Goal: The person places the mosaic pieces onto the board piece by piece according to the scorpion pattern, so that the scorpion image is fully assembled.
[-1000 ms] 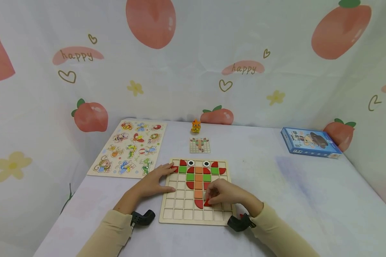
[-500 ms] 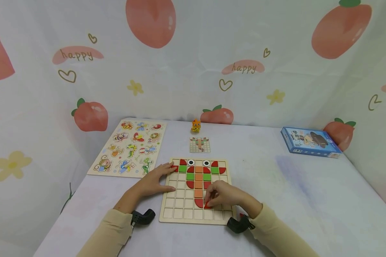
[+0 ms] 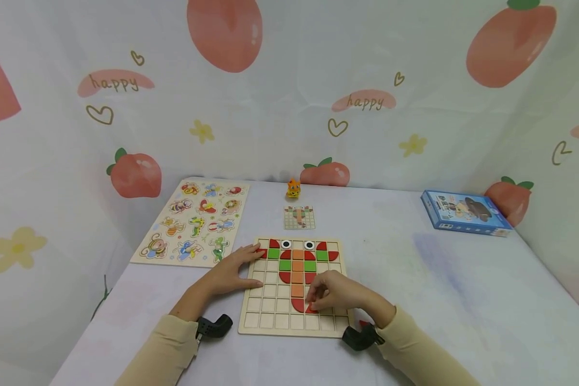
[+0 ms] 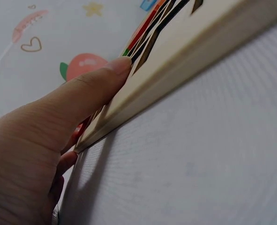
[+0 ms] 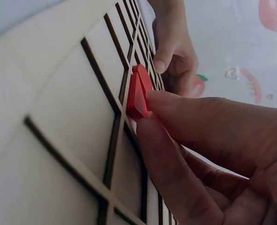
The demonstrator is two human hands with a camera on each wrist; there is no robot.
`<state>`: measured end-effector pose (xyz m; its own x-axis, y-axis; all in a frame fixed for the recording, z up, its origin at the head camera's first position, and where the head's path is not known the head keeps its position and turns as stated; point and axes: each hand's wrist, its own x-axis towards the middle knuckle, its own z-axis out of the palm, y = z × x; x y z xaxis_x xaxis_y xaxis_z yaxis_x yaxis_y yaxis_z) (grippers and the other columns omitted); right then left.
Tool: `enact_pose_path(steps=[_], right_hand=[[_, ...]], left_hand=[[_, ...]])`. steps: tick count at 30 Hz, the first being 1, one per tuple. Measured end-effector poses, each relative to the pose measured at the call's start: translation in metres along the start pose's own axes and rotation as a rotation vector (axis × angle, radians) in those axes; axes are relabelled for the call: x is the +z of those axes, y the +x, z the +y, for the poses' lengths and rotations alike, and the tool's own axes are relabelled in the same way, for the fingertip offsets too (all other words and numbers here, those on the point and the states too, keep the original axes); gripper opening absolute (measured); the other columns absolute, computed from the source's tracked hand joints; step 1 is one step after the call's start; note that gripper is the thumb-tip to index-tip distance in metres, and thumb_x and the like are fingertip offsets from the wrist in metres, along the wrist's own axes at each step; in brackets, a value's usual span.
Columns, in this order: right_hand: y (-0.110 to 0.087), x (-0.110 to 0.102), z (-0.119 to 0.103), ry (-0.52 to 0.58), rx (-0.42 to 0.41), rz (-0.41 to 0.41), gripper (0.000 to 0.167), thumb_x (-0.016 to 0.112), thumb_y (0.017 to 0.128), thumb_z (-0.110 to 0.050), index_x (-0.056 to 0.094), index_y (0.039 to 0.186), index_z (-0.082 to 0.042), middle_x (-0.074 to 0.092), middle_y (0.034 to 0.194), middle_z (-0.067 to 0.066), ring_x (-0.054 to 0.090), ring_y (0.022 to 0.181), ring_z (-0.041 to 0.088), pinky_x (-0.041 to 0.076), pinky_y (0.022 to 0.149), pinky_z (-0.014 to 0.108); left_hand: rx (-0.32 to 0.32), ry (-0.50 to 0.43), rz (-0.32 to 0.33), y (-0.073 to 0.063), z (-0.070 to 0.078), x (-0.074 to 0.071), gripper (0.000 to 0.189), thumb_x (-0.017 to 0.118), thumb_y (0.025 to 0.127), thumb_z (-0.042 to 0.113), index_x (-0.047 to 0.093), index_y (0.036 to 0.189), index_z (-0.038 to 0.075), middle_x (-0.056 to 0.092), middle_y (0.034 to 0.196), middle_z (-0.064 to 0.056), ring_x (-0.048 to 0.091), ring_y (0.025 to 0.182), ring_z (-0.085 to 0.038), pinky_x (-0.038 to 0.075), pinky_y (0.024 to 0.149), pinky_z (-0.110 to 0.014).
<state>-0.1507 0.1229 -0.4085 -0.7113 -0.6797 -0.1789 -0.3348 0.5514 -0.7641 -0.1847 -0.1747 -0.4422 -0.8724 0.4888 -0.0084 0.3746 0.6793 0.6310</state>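
Note:
A wooden grid board (image 3: 265, 321) lies on the table, with red rounded tiles, green squares, orange squares and two eye tiles set in its cells. Between thumb and index finger, my right hand (image 3: 336, 292) pinches a red tile (image 5: 137, 104) over a cell in the lower middle. That cell is beside a red quarter-circle tile (image 3: 297, 305). The fingers partly cover the pinched tile, and its full outline is hidden. My left hand (image 3: 227, 274) rests on the board's left edge, fingers spread and thumb lying on the top surface (image 4: 115, 77).
A small pattern card (image 3: 299, 218) lies behind the board, with an orange toy figure (image 3: 293, 188) beyond it. To the left is an insect picture puzzle (image 3: 193, 222). A blue box (image 3: 465, 213) stands at the back right. Something red (image 3: 363, 323) shows by the right wrist.
The red tile in my right hand has turned slightly and come down closer to the cell. My left hand has stayed in place.

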Motion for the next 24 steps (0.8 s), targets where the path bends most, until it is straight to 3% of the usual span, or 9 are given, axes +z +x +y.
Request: enact_pose_path(steps=[9,24], right_hand=[[-0.018,-0.012,0.008,0.001,0.008,0.034,0.012,0.074,0.078,-0.014,0.069,0.086,-0.007,0.065,0.082,-0.002,0.055,0.071,0.003,0.05,0.066,0.018],[-0.076,-0.024,0.032,0.001,0.103,0.051,0.033,0.081,0.071,-0.02,0.059,0.093,-0.008,0.055,0.081,0.0,0.047,0.065,0.006,0.043,0.055,0.02]], left_hand=[[0.012,0.002,0.004,0.0,-0.001,0.001,0.078,0.073,0.073,0.05,0.047,0.138,0.016,0.03,0.152,-0.004,0.019,0.143,-0.034,0.021,0.113,-0.055],[0.007,0.001,0.006,0.0,0.0,0.001,0.078,0.073,0.074,0.05,0.047,0.138,0.016,0.031,0.152,-0.004,0.02,0.143,-0.034,0.022,0.113,-0.055]])
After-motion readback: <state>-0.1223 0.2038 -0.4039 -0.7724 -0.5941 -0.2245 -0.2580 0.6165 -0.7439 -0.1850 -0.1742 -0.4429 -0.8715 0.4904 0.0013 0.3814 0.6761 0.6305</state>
